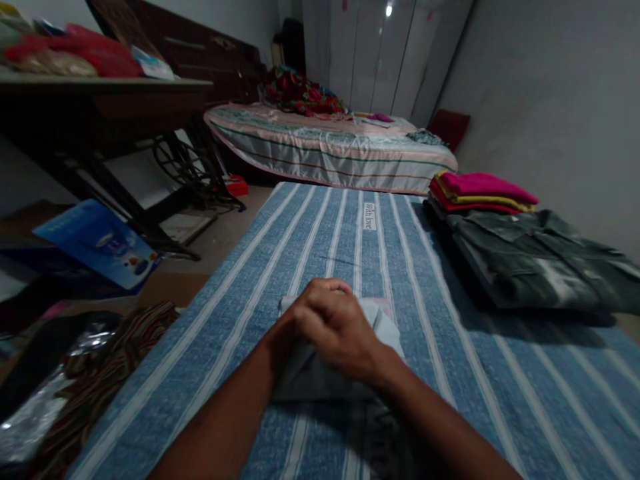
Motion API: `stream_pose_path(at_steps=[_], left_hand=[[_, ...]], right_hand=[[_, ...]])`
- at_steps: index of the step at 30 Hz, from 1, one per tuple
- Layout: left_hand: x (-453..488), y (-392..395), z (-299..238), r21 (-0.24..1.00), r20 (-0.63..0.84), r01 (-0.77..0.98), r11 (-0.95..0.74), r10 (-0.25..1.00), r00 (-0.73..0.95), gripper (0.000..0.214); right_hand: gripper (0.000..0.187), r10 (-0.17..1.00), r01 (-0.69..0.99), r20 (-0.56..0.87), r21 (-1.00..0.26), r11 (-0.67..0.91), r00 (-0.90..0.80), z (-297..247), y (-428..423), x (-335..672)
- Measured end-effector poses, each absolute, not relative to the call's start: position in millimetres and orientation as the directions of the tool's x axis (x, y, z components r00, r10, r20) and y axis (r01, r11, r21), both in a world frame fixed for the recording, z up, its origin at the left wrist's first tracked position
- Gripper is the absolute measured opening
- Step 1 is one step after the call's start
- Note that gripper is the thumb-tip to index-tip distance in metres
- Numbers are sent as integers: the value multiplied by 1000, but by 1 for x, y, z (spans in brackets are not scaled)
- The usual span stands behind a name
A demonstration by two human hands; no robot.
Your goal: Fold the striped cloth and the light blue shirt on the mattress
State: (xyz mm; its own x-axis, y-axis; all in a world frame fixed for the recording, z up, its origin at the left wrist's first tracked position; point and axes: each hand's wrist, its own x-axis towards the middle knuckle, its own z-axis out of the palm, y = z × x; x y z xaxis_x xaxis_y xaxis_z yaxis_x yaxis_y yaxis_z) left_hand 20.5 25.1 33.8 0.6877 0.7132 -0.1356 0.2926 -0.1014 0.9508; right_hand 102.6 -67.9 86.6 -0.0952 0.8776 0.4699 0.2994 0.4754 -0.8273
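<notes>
A folded light-grey cloth with a pinkish strip along its far edge lies on the striped blue bedspread. My right hand rests over it with bent, closed fingers; what lies within them is hidden. Close against it from the left, my left hand is also at the cloth, its fingers mostly covered by the right. Both forearms cast a shadow over the cloth's near part.
To the right, a stack of folded dark-green garments carries pink, yellow and red cloths. A table with an iron treadle frame stands left, above a blue box. Beyond lies a bed before a wardrobe.
</notes>
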Motion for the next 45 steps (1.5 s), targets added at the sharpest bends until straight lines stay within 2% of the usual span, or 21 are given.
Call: stream_pose_path(at_steps=[1, 2, 3, 4, 5, 8, 11, 14, 17, 19, 21, 26, 31, 33, 36, 39, 41, 45], left_hand=[[20, 26, 35, 946, -144, 306, -105, 711, 688, 23], [19, 26, 37, 944, -155, 313, -102, 698, 699, 26], [19, 26, 38, 942, -167, 319, -100, 687, 708, 27], [19, 26, 39, 938, -172, 330, -104, 688, 705, 27], [19, 24, 40, 935, -174, 338, -107, 692, 701, 26], [20, 21, 41, 935, -156, 335, -115, 717, 680, 23], [20, 20, 39, 934, -136, 332, -131, 729, 671, 22], [21, 22, 38, 933, -123, 328, -150, 724, 679, 22], [20, 22, 37, 937, -68, 292, -191, 720, 690, 21], [20, 22, 37, 934, -48, 287, -211, 723, 690, 21], [20, 21, 38, 932, -49, 293, -215, 723, 689, 21], [20, 21, 36, 933, -55, 294, -208, 724, 688, 21], [21, 21, 35, 900, -75, 360, -245, 728, 682, 23], [21, 22, 36, 830, -32, 430, -355, 739, 673, 24], [18, 22, 39, 615, 58, 561, -554, 741, 669, 28], [15, 22, 41, 448, 54, 673, -588, 769, 636, 32], [13, 22, 44, 455, 37, 688, -566, 784, 620, 33], [6, 26, 53, 592, 34, 607, -530, 769, 638, 34]], right_hand=[[15, 822, 370, 515, -734, 569, -244, 90, -72, 94], [31, 781, 425, 512, -656, 624, -357, 93, -77, 87], [44, 767, 484, 483, -596, 641, -422, 96, -83, 83], [48, 773, 547, 435, -547, 634, -461, 98, -89, 81], [44, 790, 614, 383, -497, 613, -479, 101, -96, 81], [18, 804, 741, 224, -313, 595, -551, 114, -116, 84], [10, 802, 773, 161, -214, 597, -575, 124, -125, 87], [12, 897, 869, 190, -232, 436, -399, 118, -118, 97], [19, 994, 972, 77, -216, 94, -79, 96, -101, 123], [19, 997, 981, 15, -179, -76, 80, 78, -91, 144], [17, 988, 969, -26, -196, -152, 150, 61, -85, 164], [17, 979, 906, -64, -370, -205, 195, 36, -78, 188], [14, 970, 880, -69, -410, -240, 233, 35, -72, 190], [16, 968, 879, -72, -407, -250, 242, 39, -72, 191], [20, 957, 888, -66, -359, -287, 283, 42, -71, 192], [21, 946, 889, -77, -326, -321, 314, 42, -69, 190], [26, 940, 879, -92, -337, -339, 327, 40, -68, 190], [50, 954, 836, -122, -459, -300, 276, 38, -70, 200]])
